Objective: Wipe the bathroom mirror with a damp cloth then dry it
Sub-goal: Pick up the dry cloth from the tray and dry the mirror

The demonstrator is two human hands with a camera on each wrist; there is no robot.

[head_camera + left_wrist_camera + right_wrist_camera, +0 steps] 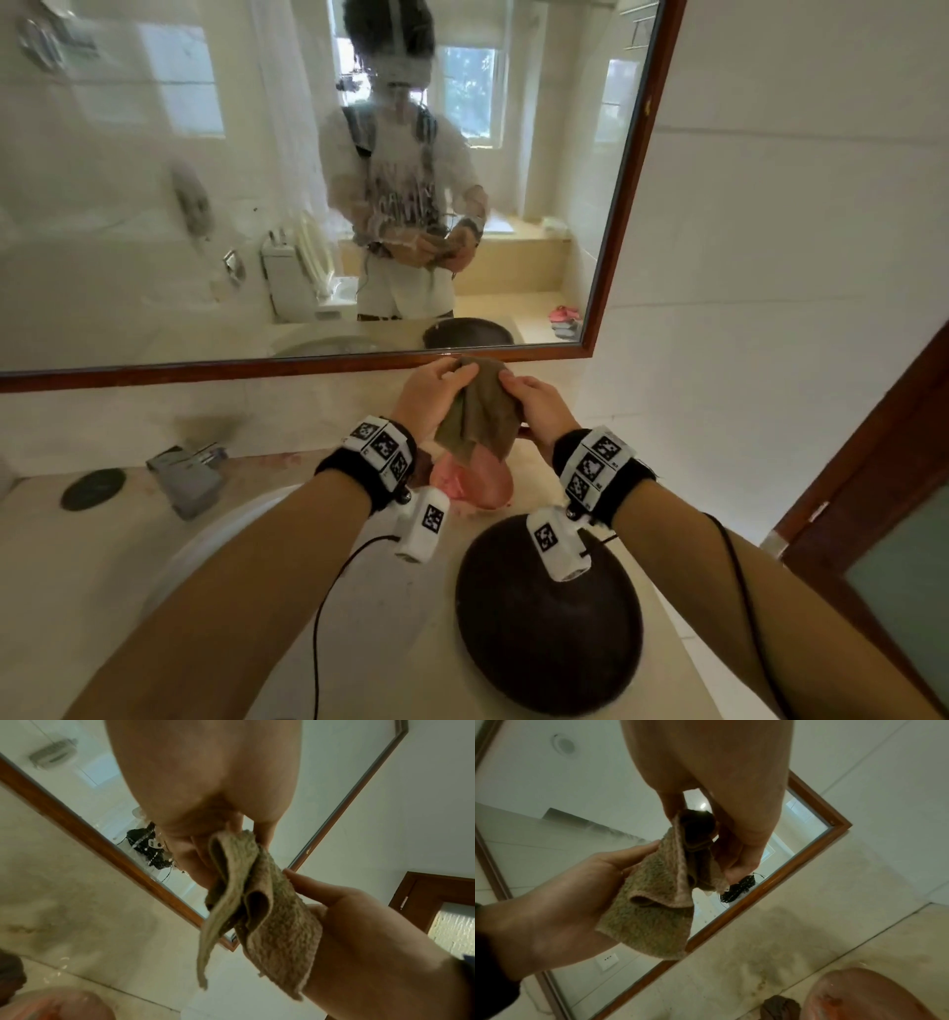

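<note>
A brownish-olive terry cloth (480, 416) hangs crumpled between both hands, just below the mirror's (205, 205) lower wooden frame (308, 365). My left hand (452, 372) pinches the cloth's upper left folds (231, 866), and my right hand (513, 385) grips its right side, with the cloth (654, 902) draped against the left palm (564, 902). In the left wrist view the right hand (359, 923) backs the cloth (270, 912). The glass looks hazy and streaked, mostly on its left half. Neither hand touches the mirror.
Under the cloth a pink basin (477, 483) sits on the beige counter, with a dark round bowl (549, 616) nearer me. A metal faucet (190, 473), a dark drain cap (92, 488) and the white sink rim (215, 539) lie left. A wooden door frame (873, 488) stands right.
</note>
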